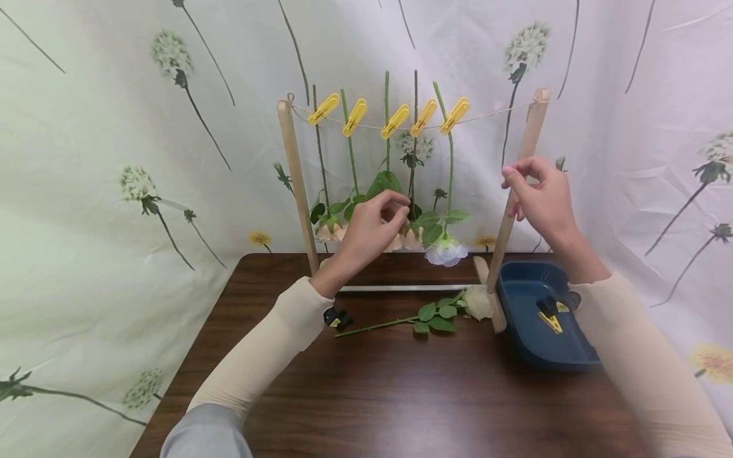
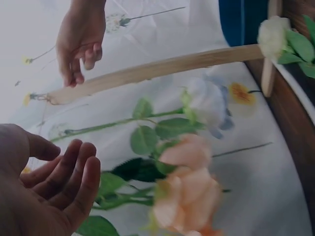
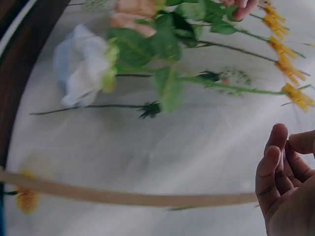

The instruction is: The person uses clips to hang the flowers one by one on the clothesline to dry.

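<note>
Several yellow clothespins (image 1: 424,117) clip flower stems to a string (image 1: 492,114) between two wooden posts. The flowers hang head down: peach roses (image 2: 189,196), partly behind my left hand in the head view, and a pale bluish-white rose (image 1: 446,252) at the right end. My left hand (image 1: 375,229) hovers in front of the hanging stems, its fingers loosely bent with nothing between them. Beside the right post (image 1: 504,235), my right hand (image 1: 541,197) is raised, thumb near the index fingertip; no object shows in it.
On the brown table (image 1: 389,394) lies a white rose (image 1: 478,302) with a leafy stem, its head against the post's foot. A blue basin (image 1: 518,337) stands at the right, with a yellow clothespin (image 1: 551,322) inside. A white rod (image 1: 412,288) joins the posts low down.
</note>
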Action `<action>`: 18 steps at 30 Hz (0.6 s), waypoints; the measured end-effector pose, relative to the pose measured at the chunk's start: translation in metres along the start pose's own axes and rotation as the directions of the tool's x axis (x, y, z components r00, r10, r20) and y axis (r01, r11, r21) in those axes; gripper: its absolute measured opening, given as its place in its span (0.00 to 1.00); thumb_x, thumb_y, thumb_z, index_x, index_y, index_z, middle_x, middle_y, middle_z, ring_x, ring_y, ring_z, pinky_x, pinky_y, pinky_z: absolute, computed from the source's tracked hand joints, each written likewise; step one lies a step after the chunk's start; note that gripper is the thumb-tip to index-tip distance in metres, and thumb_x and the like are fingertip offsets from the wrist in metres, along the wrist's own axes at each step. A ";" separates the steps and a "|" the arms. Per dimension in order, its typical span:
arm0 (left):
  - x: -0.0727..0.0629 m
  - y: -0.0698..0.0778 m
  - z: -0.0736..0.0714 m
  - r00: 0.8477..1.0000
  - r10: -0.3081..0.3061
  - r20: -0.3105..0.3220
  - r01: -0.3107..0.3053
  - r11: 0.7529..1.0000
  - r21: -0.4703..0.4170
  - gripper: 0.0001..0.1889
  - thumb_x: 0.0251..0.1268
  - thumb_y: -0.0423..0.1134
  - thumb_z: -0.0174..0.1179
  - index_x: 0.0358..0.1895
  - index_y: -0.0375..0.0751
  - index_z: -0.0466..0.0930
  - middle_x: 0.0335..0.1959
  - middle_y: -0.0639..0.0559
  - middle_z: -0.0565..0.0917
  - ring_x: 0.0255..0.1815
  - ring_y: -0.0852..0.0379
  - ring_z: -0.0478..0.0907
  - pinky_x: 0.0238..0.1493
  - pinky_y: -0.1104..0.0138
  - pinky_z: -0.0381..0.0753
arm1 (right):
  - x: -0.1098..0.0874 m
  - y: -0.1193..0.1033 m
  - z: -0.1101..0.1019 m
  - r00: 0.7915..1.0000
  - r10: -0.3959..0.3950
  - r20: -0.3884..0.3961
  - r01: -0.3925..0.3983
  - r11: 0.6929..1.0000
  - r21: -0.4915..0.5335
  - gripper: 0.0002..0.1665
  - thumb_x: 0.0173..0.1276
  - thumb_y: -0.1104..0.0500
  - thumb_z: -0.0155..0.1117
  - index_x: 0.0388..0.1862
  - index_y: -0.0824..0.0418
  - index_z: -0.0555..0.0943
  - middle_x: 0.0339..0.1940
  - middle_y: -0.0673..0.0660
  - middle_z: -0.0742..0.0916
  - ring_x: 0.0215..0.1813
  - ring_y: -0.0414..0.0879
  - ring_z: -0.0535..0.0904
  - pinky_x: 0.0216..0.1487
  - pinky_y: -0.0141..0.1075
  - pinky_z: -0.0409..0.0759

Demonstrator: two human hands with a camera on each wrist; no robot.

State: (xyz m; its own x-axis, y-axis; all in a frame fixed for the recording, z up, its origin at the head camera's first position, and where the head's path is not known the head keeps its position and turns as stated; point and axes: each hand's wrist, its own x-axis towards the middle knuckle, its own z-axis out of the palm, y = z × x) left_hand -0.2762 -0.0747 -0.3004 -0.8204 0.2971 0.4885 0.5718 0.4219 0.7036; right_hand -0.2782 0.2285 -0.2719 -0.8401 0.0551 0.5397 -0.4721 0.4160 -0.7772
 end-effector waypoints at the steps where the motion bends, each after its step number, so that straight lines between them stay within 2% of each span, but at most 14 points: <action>1: -0.003 -0.004 -0.001 1.000 -0.002 0.012 0.002 1.000 -0.001 0.14 0.84 0.39 0.55 0.59 0.36 0.84 0.36 0.42 0.91 0.35 0.45 0.88 0.28 0.63 0.76 | -0.002 0.005 -0.001 1.000 0.009 0.003 -0.009 1.000 -0.019 0.11 0.82 0.52 0.63 0.48 0.60 0.82 0.34 0.42 0.87 0.15 0.41 0.79 0.18 0.29 0.78; 6: -0.015 -0.022 -0.004 0.998 -0.018 0.054 0.017 0.999 0.027 0.13 0.84 0.38 0.55 0.56 0.36 0.86 0.30 0.48 0.89 0.29 0.50 0.85 0.27 0.63 0.78 | -0.012 0.028 -0.008 0.997 0.068 0.042 -0.062 0.992 -0.113 0.18 0.83 0.49 0.61 0.51 0.65 0.82 0.36 0.48 0.86 0.16 0.42 0.80 0.18 0.30 0.77; 10: -0.024 -0.039 -0.006 0.996 -0.028 0.089 0.024 0.999 0.041 0.12 0.83 0.38 0.57 0.52 0.35 0.87 0.25 0.51 0.86 0.26 0.51 0.84 0.29 0.63 0.78 | -0.020 0.047 -0.014 0.988 0.125 0.090 -0.103 0.970 -0.219 0.23 0.85 0.45 0.57 0.53 0.66 0.81 0.44 0.61 0.86 0.18 0.43 0.81 0.18 0.33 0.76; 13: -0.032 -0.052 -0.008 0.991 -0.040 0.127 0.033 0.998 0.053 0.11 0.83 0.37 0.57 0.50 0.35 0.87 0.24 0.51 0.86 0.26 0.51 0.84 0.31 0.64 0.80 | -0.024 0.062 -0.019 0.982 0.139 0.127 -0.096 0.951 -0.293 0.24 0.85 0.46 0.57 0.52 0.68 0.82 0.45 0.68 0.87 0.17 0.42 0.81 0.18 0.33 0.74; 18: -0.047 -0.075 -0.010 0.976 -0.085 0.202 0.067 0.993 0.095 0.09 0.83 0.38 0.58 0.50 0.41 0.88 0.23 0.52 0.86 0.26 0.53 0.84 0.30 0.65 0.80 | -0.029 0.085 -0.029 0.963 0.180 0.201 -0.081 0.904 -0.420 0.20 0.84 0.50 0.58 0.48 0.68 0.83 0.39 0.68 0.89 0.18 0.42 0.82 0.22 0.33 0.77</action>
State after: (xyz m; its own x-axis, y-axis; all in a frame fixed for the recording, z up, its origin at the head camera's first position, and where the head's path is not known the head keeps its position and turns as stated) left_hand -0.2805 -0.1288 -0.3717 -0.8485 0.4270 0.3127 0.5133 0.5202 0.6826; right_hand -0.2857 0.2884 -0.3442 -0.9476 -0.0547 0.3146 -0.2462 0.7526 -0.6107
